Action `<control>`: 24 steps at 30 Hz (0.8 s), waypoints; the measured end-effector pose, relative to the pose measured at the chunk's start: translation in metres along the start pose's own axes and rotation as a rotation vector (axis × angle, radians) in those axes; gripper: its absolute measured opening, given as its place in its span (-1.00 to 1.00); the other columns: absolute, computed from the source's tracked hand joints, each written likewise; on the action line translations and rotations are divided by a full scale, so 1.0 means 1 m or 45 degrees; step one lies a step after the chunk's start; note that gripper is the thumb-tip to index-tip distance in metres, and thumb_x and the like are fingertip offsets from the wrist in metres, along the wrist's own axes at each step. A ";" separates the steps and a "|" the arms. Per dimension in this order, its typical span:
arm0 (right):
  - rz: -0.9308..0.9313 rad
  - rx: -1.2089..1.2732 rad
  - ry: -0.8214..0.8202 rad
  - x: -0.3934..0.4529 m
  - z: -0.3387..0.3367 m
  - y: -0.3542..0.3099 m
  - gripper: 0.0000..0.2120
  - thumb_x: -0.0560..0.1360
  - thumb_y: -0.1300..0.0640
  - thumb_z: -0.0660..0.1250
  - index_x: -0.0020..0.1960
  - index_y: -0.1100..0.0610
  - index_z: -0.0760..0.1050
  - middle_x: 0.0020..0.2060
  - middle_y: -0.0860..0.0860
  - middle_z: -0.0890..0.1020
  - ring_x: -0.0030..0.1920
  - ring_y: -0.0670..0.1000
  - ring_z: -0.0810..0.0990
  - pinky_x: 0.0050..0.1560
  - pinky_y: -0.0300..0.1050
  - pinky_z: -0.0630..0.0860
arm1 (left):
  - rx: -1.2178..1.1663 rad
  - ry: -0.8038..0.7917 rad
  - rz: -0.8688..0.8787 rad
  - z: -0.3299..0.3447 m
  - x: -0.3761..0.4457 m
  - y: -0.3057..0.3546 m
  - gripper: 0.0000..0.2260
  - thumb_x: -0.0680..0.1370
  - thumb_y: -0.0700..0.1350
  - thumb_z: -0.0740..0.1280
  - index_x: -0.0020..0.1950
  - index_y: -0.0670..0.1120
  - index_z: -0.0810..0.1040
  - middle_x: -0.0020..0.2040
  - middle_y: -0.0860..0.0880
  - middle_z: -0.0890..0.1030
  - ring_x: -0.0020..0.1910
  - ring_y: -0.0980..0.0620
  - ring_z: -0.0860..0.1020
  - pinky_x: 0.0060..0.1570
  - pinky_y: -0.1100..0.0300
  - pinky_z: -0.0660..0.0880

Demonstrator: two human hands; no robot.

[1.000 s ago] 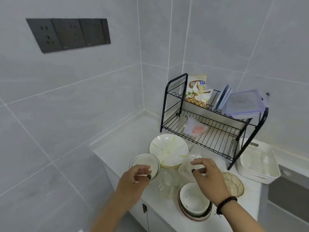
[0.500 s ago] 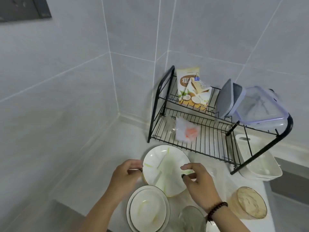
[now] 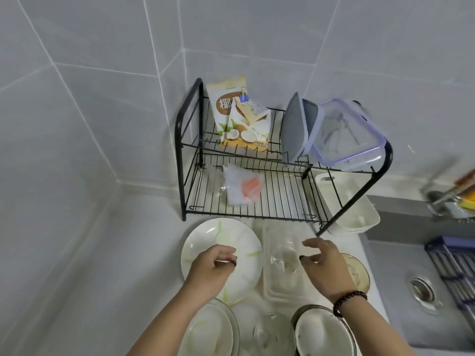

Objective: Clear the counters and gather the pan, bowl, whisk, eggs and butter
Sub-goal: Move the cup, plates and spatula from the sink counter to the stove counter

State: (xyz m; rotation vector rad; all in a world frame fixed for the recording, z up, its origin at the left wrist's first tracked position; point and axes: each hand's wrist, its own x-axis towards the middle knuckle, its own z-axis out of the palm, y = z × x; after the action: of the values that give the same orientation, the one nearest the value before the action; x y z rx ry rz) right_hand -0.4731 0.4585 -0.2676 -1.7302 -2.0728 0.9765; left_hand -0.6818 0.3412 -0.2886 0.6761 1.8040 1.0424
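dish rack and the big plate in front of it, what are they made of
Dish rack: looks like thin metal wire with a black coating, judging by its slim bars and even dark finish. Big plate: probably glazed ceramic, white and glossy with pale green streaks, though melamine can't be ruled out.

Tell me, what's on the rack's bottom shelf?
On the rack's lower shelf lies a plastic bag with something orange inside; what it is cannot be told.

A home kitchen is showing here: grey wall tiles are meeting in a corner behind a black wire dish rack (image 3: 270,191) that is holding food containers (image 3: 347,134) and a snack bag (image 3: 239,119), plates (image 3: 221,255) are crowding the white table (image 3: 144,242), and a sink drain (image 3: 421,291) is lying to the right.
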 end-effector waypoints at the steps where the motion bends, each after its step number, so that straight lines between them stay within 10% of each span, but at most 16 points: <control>1: 0.008 -0.033 -0.026 0.001 0.000 0.002 -0.67 0.47 0.19 0.35 0.23 0.07 0.46 0.18 0.02 0.45 -0.06 -0.02 0.56 0.02 -0.11 0.51 | 0.026 -0.029 0.006 0.008 0.003 0.003 -0.78 0.51 -0.25 0.32 0.05 0.04 0.60 -0.05 0.12 0.66 -0.16 0.16 0.59 -0.24 0.37 0.43; 15: -0.060 -0.187 -0.398 0.021 0.031 0.014 -0.23 0.43 -0.03 0.39 0.49 0.05 0.06 0.41 0.02 0.18 0.39 0.06 0.30 0.37 -0.10 0.31 | 0.174 -0.050 -0.019 0.046 0.011 0.006 -0.77 0.50 -0.25 0.32 0.01 0.07 0.59 -0.06 0.12 0.67 -0.18 0.18 0.60 -0.27 0.39 0.47; 24: -0.244 -0.077 0.155 0.021 -0.001 0.036 -0.44 0.41 0.20 0.43 0.37 0.16 0.34 0.29 0.08 0.38 0.32 0.10 0.37 0.27 -0.22 0.26 | 0.114 -0.012 0.004 0.052 0.001 0.013 -0.75 0.50 -0.26 0.32 0.05 0.06 0.59 -0.04 0.12 0.67 -0.24 0.25 0.57 -0.27 0.45 0.43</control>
State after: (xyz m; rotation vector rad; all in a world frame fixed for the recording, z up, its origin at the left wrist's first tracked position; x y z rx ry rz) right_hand -0.4499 0.4804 -0.2948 -1.5420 -2.1608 0.7407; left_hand -0.6354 0.3672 -0.2887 0.7373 1.8509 0.9638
